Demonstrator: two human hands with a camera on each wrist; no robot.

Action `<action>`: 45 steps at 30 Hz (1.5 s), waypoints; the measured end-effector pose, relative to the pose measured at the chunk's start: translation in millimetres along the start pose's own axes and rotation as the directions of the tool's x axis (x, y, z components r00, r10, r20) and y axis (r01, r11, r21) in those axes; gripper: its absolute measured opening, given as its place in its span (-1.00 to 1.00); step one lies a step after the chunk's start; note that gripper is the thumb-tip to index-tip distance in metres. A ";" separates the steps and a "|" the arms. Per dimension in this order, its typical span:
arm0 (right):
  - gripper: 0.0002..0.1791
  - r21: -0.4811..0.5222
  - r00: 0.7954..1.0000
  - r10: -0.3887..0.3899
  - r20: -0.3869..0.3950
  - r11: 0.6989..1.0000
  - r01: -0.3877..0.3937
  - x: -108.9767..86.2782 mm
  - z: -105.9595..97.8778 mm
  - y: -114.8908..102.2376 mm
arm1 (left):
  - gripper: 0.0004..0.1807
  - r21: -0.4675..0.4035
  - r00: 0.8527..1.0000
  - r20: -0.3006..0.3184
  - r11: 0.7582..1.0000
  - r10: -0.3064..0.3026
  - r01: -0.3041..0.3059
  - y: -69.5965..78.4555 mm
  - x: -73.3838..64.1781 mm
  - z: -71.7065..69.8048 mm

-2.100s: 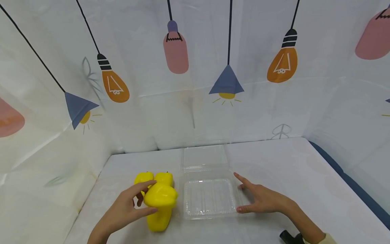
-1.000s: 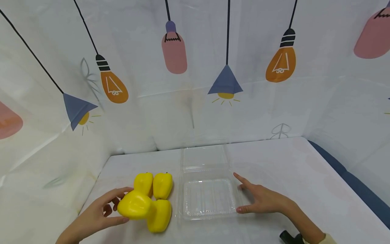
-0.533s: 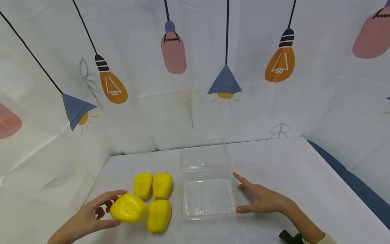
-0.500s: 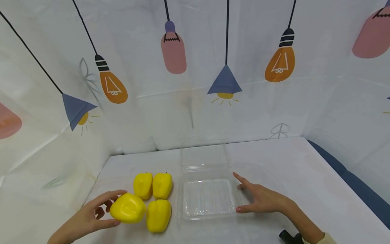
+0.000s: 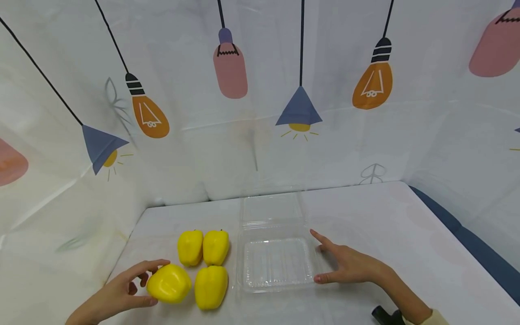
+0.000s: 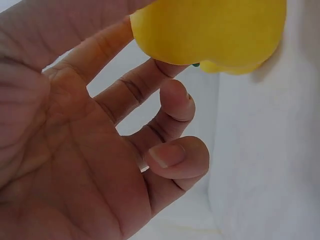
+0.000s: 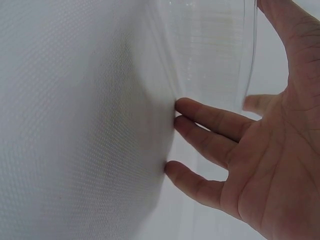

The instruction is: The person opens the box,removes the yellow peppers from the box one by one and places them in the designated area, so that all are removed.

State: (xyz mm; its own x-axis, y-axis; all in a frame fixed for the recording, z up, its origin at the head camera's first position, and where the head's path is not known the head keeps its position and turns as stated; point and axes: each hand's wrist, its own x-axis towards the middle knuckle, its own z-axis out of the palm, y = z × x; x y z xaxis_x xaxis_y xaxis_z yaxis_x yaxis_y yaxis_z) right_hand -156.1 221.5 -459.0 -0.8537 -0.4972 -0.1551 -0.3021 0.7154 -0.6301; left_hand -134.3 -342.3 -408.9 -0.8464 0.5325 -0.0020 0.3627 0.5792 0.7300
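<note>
Near the table's left front, my left hand holds a yellow bell pepper between thumb and fingers. In the left wrist view this pepper sits at the top, partly cut off, while the lower fingers curl loosely beside it. Whether its underside touches the table is hidden. Three more yellow bell peppers stand close by: two behind and one to its right. A clear plastic clamshell container lies with its lid back. At its right edge, my right hand spreads its fingers, with thumb and index at the rim.
The white-covered table reaches back to a white curtain printed with lamps. A black object sits at the right wrist, by the sleeve. Dark blue fabric lies past the table's right edge.
My left hand has carried the pepper left from over the other peppers and slightly lowered it. The peppers behind it now show fully. My right hand and the container have stayed put.
</note>
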 end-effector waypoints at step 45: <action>0.19 -0.017 1.000 -0.002 -0.004 1.000 0.002 0.2 0.9 -0.7 | -0.28 0.093 0.928 -0.002 0.924 -0.373 0.372 -4.4 10.9 22.6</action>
State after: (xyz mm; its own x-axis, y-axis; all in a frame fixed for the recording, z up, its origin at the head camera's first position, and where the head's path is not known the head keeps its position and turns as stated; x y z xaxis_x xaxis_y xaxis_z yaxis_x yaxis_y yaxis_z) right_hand -155.7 220.5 -459.3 -0.8551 -0.4961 -0.1507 -0.3107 0.7229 -0.6172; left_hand -136.3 -325.1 -427.6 -0.9213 0.2767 -0.2730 0.0565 0.7902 0.6103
